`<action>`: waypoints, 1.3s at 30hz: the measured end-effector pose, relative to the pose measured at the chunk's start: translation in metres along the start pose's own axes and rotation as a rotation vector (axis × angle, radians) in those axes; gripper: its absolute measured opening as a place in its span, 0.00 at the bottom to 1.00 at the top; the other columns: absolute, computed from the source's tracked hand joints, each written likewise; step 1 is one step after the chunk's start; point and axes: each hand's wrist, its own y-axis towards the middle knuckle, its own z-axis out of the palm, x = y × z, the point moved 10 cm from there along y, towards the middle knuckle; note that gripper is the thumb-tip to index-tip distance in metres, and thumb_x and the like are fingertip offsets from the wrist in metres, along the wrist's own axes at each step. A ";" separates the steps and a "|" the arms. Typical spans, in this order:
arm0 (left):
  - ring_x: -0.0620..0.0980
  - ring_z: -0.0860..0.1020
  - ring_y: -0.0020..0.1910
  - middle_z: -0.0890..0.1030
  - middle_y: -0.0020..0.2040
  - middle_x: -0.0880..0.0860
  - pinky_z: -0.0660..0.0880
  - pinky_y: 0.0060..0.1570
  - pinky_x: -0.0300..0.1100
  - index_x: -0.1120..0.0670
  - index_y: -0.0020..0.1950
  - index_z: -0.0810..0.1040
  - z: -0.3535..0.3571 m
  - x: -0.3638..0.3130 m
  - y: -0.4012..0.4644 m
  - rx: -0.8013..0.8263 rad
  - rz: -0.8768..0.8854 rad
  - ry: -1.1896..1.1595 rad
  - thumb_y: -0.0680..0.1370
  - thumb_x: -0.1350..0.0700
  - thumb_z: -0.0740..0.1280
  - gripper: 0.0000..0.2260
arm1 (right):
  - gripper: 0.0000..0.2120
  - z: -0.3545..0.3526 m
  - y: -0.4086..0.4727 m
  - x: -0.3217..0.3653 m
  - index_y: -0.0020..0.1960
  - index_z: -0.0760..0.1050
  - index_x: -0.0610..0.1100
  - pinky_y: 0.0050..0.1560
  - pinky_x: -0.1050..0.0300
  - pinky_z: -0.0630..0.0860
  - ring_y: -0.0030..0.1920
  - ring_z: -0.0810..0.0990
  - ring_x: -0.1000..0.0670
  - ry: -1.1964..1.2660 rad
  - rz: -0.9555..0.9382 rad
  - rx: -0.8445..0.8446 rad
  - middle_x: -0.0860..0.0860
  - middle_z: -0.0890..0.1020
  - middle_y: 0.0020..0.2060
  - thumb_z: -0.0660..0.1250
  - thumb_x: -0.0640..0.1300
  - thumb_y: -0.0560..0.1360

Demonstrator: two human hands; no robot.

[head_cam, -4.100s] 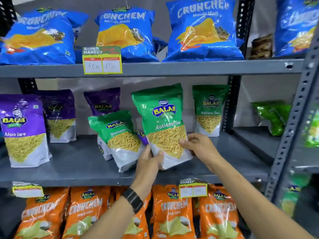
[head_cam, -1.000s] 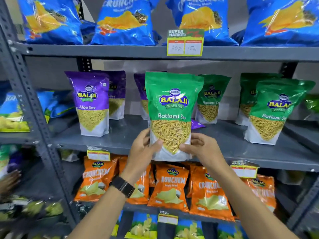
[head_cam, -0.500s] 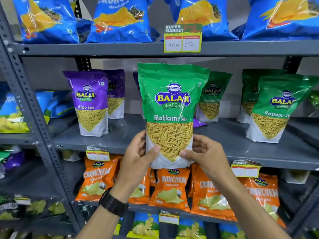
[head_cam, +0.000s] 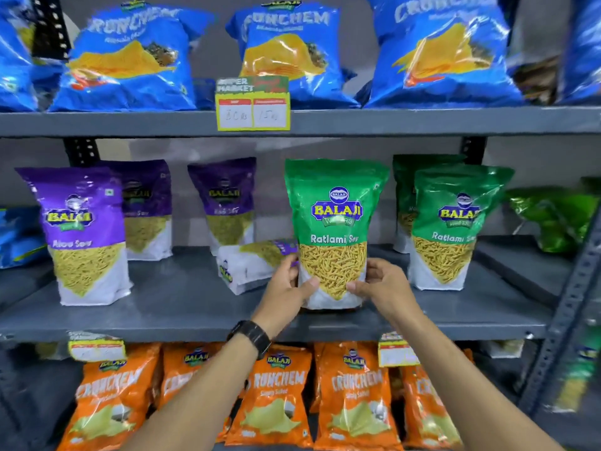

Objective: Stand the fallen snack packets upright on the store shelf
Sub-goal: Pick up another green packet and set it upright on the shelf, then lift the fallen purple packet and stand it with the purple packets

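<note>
A green Ratlami Sev packet (head_cam: 335, 222) stands upright on the grey middle shelf (head_cam: 182, 301), its base on the shelf near the front edge. My left hand (head_cam: 287, 289) grips its lower left side and my right hand (head_cam: 380, 286) its lower right side. Just behind my left hand a purple Aloo Sev packet (head_cam: 252, 263) lies on its side, partly hidden by the green packet. Other purple packets (head_cam: 81, 236) stand upright to the left, and another green Ratlami Sev packet (head_cam: 452, 229) stands upright to the right.
Blue Crunchem bags (head_cam: 130, 60) fill the top shelf, with a price tag (head_cam: 253, 105) clipped to its edge. Orange Crunchem bags (head_cam: 276, 395) fill the shelf below. A grey upright post (head_cam: 566, 320) bounds the right side, with a crumpled green bag (head_cam: 556, 219) beyond it.
The green packet was held in the air in front of the shelf; my hands have moved it forward and down, and its base now rests on the middle shelf.
</note>
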 end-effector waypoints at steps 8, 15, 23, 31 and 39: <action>0.56 0.81 0.65 0.82 0.67 0.61 0.81 0.59 0.40 0.60 0.78 0.64 0.038 0.016 0.055 -0.020 -0.015 0.002 0.80 0.72 0.68 0.28 | 0.27 -0.027 0.064 -0.051 0.60 0.78 0.44 0.59 0.39 0.82 0.55 0.86 0.48 -0.125 0.036 -0.074 0.50 0.87 0.53 0.82 0.39 0.63; 0.51 0.83 0.57 0.84 0.55 0.49 0.82 0.51 0.33 0.56 0.75 0.67 0.035 0.030 0.055 0.000 -0.035 0.000 0.81 0.69 0.69 0.25 | 0.31 -0.021 0.055 -0.059 0.70 0.73 0.45 0.68 0.43 0.77 0.64 0.82 0.46 -0.146 0.006 -0.072 0.48 0.83 0.63 0.79 0.38 0.71; 0.52 0.82 0.63 0.81 0.64 0.52 0.76 0.70 0.49 0.56 0.75 0.75 -0.046 -0.014 0.051 -0.128 0.057 0.242 0.82 0.65 0.68 0.21 | 0.11 -0.025 0.002 -0.017 0.53 0.76 0.51 0.47 0.52 0.78 0.46 0.83 0.48 -0.348 -0.020 -0.323 0.53 0.83 0.43 0.73 0.43 0.73; 0.60 0.81 0.67 0.84 0.69 0.56 0.76 0.69 0.50 0.53 0.70 0.82 -0.188 0.002 0.107 -0.322 -0.218 0.638 0.81 0.49 0.69 0.18 | 0.19 0.136 0.010 -0.010 0.64 0.77 0.42 0.53 0.49 0.82 0.43 0.82 0.49 -0.064 0.165 0.121 0.50 0.82 0.43 0.75 0.44 0.75; 0.55 0.85 0.36 0.88 0.35 0.55 0.84 0.43 0.47 0.54 0.46 0.82 -0.188 0.053 0.100 -0.013 -0.598 0.206 0.79 0.49 0.73 0.09 | 0.20 0.213 0.030 -0.033 0.63 0.77 0.35 0.55 0.44 0.82 0.62 0.82 0.34 0.463 0.667 0.139 0.33 0.79 0.65 0.73 0.45 0.77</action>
